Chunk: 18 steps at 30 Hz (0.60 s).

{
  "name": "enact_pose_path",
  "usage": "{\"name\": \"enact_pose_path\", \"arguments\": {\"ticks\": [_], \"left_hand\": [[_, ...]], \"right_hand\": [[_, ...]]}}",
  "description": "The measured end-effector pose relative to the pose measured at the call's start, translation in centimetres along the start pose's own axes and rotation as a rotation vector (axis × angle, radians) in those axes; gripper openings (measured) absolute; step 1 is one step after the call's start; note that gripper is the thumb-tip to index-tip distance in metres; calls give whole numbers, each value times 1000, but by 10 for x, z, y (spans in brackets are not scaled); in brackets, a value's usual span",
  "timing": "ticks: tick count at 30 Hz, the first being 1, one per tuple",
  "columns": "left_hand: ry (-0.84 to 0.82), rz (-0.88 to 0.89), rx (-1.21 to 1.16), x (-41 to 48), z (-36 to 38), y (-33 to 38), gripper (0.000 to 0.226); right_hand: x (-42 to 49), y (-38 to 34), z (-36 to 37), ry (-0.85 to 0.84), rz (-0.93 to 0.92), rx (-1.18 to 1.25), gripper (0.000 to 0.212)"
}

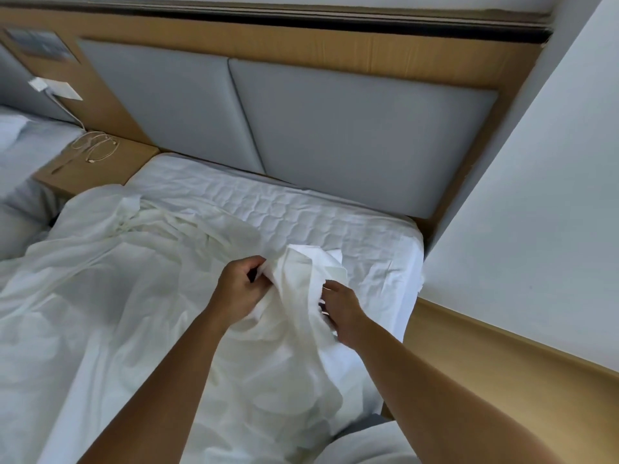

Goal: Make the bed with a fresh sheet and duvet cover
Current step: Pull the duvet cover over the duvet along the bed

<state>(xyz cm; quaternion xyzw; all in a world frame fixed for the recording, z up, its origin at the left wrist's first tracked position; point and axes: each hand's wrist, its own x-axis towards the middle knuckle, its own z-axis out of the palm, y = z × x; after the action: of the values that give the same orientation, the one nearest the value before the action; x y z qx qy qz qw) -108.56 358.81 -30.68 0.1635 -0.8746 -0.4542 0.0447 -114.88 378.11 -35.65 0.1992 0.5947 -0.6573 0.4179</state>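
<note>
A loose white sheet lies crumpled over the left and middle of the bed. Beyond it, a strip of quilted mattress shows below the headboard. My left hand grips a bunched fold of the sheet near the bed's right side. My right hand pinches the same raised bunch from the other side. The two hands are close together, with the fabric standing up between them.
A grey padded headboard in a wooden frame backs the bed. A white wall with a wooden ledge runs close along the right. A wooden nightstand with coiled cables stands left, beside another bed.
</note>
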Motion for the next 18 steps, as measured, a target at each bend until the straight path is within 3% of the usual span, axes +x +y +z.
{"name": "enact_pose_path", "arguments": {"ticks": [3, 6, 8, 10, 12, 16, 18], "left_hand": [[-91, 11, 67, -12, 4, 5, 31], [-205, 59, 178, -19, 3, 9, 23], [-308, 122, 298, -25, 9, 13, 15], [-338, 185, 430, -30, 21, 16, 17], [-209, 190, 434, -33, 24, 22, 15], [63, 135, 320, -46, 4, 21, 34], [94, 123, 252, -64, -6, 20, 36]], "right_hand": [[1, -5, 14, -176, 42, -7, 33], [1, -22, 18, -330, 88, -113, 28], [1, -30, 19, -335, 92, -127, 36], [-2, -35, 20, -354, 169, -191, 29], [2, -33, 21, -271, 124, -416, 18], [5, -29, 24, -100, -59, -435, 31], [8, -29, 33, 7, -190, -481, 16]]}}
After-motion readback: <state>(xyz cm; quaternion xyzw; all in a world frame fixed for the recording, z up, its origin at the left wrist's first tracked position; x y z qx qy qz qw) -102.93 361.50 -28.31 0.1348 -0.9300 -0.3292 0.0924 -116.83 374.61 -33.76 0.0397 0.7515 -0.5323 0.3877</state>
